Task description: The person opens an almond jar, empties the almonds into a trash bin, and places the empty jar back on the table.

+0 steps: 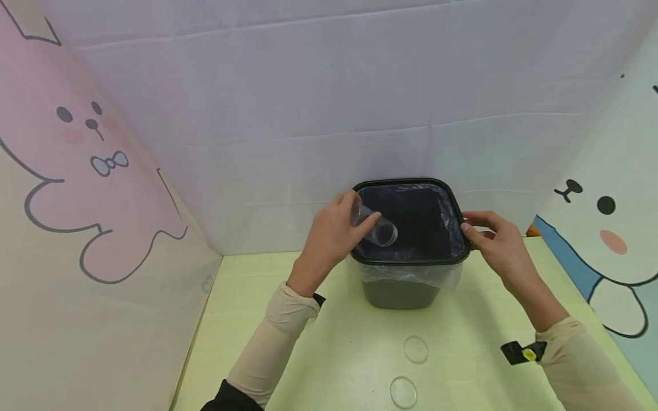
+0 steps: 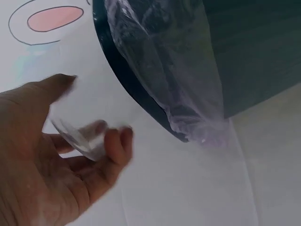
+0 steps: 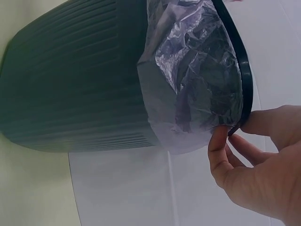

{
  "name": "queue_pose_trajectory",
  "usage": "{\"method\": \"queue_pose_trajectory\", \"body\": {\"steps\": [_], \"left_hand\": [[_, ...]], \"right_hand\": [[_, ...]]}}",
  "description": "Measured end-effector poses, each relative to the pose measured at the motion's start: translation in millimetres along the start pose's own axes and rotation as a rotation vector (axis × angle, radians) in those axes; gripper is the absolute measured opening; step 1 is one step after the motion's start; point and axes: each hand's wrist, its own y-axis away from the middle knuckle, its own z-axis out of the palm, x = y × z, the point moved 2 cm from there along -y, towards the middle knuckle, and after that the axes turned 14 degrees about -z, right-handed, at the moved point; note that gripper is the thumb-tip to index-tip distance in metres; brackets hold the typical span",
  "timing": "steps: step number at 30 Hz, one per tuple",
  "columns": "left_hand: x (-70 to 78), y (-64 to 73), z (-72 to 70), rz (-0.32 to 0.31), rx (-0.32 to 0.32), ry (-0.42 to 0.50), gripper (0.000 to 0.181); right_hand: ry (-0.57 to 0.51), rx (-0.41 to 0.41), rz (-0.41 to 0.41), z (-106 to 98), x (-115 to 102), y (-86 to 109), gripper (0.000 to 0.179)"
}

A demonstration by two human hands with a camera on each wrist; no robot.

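A dark grey-green trash bin (image 1: 401,294) stands upright on the table against the back wall. Its thin clear bag (image 3: 193,70) folds out over the top under a black rim ring (image 1: 406,263). My left hand (image 1: 334,231) holds a clear cup (image 1: 384,233) tilted over the left part of the bin's mouth, its end pointing inward. In the left wrist view the cup (image 2: 77,136) sits between thumb and fingers, partly hidden by them. At the right side, my right hand (image 1: 496,245) pinches the rim ring between thumb and fingers.
Two thin clear rings (image 1: 416,349) lie on the pale yellow table (image 1: 257,285) in front of the bin. White cloth (image 1: 288,171) hangs behind it. Side walls carry cartoon animals, a pink one (image 1: 103,211) at left and a white one (image 1: 612,217) at right.
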Motion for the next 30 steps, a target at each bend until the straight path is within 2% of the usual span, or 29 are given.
{"method": "queue_pose_trajectory", "body": {"steps": [4, 10, 13, 19, 22, 26, 30], "left_hand": [[-2.4, -0.3, 0.0, -0.052, 0.028, -0.117, 0.047], [-2.1, 1.9, 0.1, 0.008, 0.060, -0.160, 0.050], [-1.8, 4.5, -0.6, 0.090, 0.046, -0.140, 0.046], [-1.8, 12.2, -2.7, 0.350, 0.014, -0.121, 0.036], [-3.7, 16.1, -5.0, 0.421, 0.022, -0.125, 0.030], [-7.4, 21.0, -9.2, 0.427, 0.031, -0.179, 0.032], [-8.2, 23.6, -14.6, 0.348, 0.019, -0.262, 0.041]], "right_hand": [[0.000, -0.003, 0.004, 0, 0, 0.5, 0.051], [0.001, -0.002, 0.005, 0, -1, 1.1, 0.051], [0.003, -0.003, 0.005, 0, 0, 1.2, 0.051], [-0.011, -0.002, 0.009, 0, 0, 1.2, 0.051], [-0.014, -0.002, 0.009, 0, 0, 1.5, 0.051], [-0.015, -0.002, 0.005, 1, -1, 1.5, 0.051], [-0.013, -0.004, 0.010, 1, -1, 1.2, 0.051]]}}
